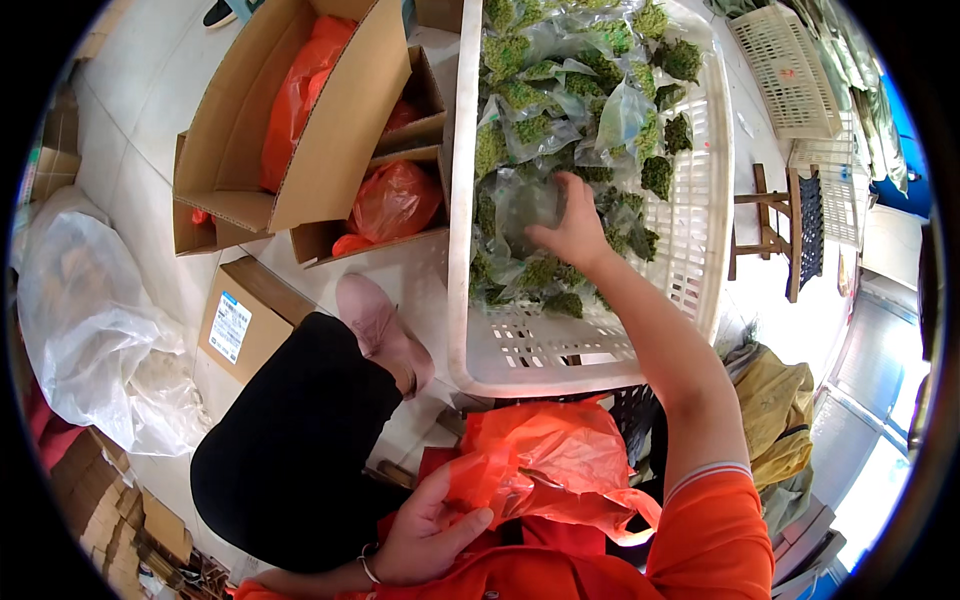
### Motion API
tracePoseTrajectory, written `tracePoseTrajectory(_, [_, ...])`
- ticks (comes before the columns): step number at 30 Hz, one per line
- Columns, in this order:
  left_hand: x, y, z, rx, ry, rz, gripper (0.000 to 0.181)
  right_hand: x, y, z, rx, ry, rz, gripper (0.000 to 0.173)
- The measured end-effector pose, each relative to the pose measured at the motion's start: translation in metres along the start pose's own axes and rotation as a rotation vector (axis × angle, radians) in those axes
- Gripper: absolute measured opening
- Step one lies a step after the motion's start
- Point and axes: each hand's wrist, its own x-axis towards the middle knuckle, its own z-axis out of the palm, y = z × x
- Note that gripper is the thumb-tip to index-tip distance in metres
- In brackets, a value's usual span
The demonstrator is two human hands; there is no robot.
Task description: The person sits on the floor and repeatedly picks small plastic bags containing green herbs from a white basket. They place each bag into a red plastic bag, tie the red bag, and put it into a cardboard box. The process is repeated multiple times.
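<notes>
My left hand [424, 529] grips the edge of a thin red plastic bag [547, 450] in front of my lap; the bag's mouth gapes and its handle loop hangs to the right. My right hand [574, 229] is over a white plastic crate [690, 292], thumb and fingers spread around part of a clear plastic bag [525, 202]. Whether the fingertips press on it is hard to see. Around that hand lie several clear bags of green, moss-like plants [532, 127], some clumps poking out of the plastic.
Cardboard boxes [330, 127] with red plastic bags [397, 199] stand left of the crate. A labelled carton [244, 322] is by my pink shoe [379, 322]. Crumpled clear sheeting [97, 315] lies at left. A wooden stool [780, 225] and another crate [787, 67] are at right.
</notes>
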Motion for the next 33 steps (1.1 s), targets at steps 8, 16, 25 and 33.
tracePoseTrajectory(8, [-0.002, 0.003, 0.004, -0.037, 0.006, 0.006, 0.053, -0.037, -0.02, -0.012, -0.288, -0.353, -0.166, 0.056])
tracePoseTrajectory(16, [-0.006, 0.007, 0.011, 0.033, -0.041, 0.015, 0.055, -0.034, -0.021, -0.013, -0.502, -0.402, -0.033, 0.062])
tracePoseTrajectory(25, [-0.004, -0.006, 0.018, 0.074, -0.017, 0.162, 0.066, -0.154, -0.128, -0.14, 0.881, 0.038, 0.126, 0.049])
tracePoseTrajectory(33, [-0.006, -0.021, 0.021, 0.091, 0.014, 0.206, 0.059, -0.298, -0.143, -0.141, 1.218, -0.499, 0.32, 0.069])
